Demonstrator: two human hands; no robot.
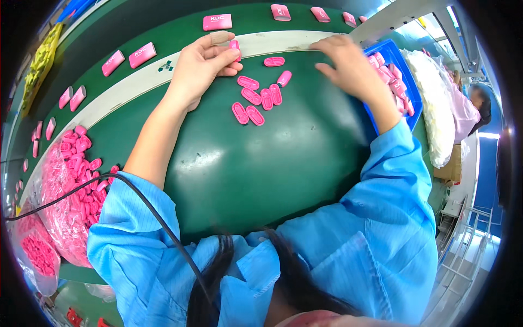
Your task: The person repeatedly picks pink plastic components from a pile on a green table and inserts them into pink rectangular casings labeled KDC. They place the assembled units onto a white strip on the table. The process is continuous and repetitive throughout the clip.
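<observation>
My left hand (204, 62) is at the far side of the green tabletop (261, 163), its fingers closed around a small pink oval cap (235, 46). Just to the right of it, several similar pink oval caps (254, 115) lie loose, most showing their hollow side. Farther right, my right hand (348, 64) is open and slightly blurred, the fingers stretched toward the pale rail (294, 41). Nothing shows between its fingers. Its wrist passes close to the blue bin (413, 87), which holds many pink-and-white pieces (393, 76).
Beyond the rail, pink-and-white flat cases (217, 22) stand spaced along a green strip (180, 32). A clear bag of pink caps (62, 191) spills at my left, and a black cable (147, 201) crosses my left sleeve. Another person (466, 111) sits at far right beside white bags (430, 109).
</observation>
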